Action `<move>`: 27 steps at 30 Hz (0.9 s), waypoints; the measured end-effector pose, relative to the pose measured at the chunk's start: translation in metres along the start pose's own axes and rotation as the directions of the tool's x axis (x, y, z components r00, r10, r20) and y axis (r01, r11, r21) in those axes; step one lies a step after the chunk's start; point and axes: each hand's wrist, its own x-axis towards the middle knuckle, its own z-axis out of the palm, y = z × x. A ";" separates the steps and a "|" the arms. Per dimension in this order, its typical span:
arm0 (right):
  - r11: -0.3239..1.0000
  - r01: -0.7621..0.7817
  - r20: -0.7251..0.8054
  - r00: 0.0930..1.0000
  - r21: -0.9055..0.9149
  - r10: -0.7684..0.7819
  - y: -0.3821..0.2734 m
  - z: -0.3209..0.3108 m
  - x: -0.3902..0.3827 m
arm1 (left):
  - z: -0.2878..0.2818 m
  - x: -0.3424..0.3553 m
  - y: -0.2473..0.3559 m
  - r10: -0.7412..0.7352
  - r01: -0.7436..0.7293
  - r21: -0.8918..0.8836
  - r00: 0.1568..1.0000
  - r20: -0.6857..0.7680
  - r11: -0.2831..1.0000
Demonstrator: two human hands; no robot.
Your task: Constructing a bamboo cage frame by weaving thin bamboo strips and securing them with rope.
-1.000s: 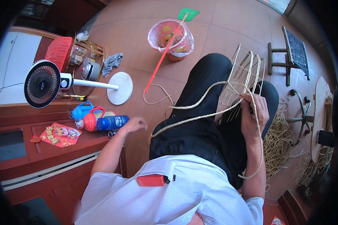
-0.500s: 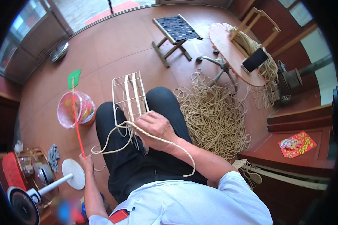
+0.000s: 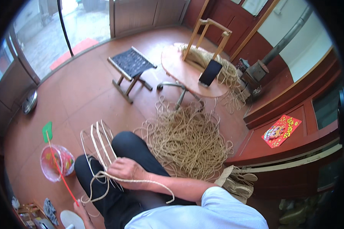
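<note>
My right hand (image 3: 127, 170) grips a slender pale frame (image 3: 93, 141) with cord wrapped lengthwise over it, resting across my dark-trousered knees. A loose pale cord (image 3: 165, 187) trails from beneath that hand over my forearm, with loops hanging at the left. Down at the lower left, my left hand (image 3: 80, 210) is closed on the red handle of a fly swatter (image 3: 66, 183). Its green head (image 3: 47, 130) lies beyond a pink plastic-lined bucket (image 3: 46, 168). A large tangled heap of cord (image 3: 183, 149) lies on the floor right of my knees.
A folding stool (image 3: 128, 63) stands ahead. A round tabletop (image 3: 172, 66) on a wheeled base holds cord and a black phone (image 3: 211, 71). A stove pipe (image 3: 283, 42) rises behind it. Red cabinetry (image 3: 294, 152) lines the right side; a glass door is ahead left.
My view has swung rightward, toward the stool and door. My left hand, free near the bottles a second ago, now grips the fly swatter. My right hand still holds the frame.
</note>
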 end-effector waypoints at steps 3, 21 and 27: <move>1.000 -0.017 0.015 1.000 -0.012 0.017 -0.004 -0.001 -0.007 | 0.010 -0.012 0.017 -0.091 0.092 -0.055 0.995 0.034 0.994; 0.993 -0.062 0.063 0.996 0.102 0.056 0.005 0.002 -0.007 | -0.014 0.215 0.260 0.123 -0.094 -0.532 0.992 0.019 0.842; 0.995 -0.081 0.049 0.996 0.049 0.079 0.004 -0.004 -0.012 | 0.174 0.279 0.645 0.346 -0.097 -0.976 0.938 -0.023 0.197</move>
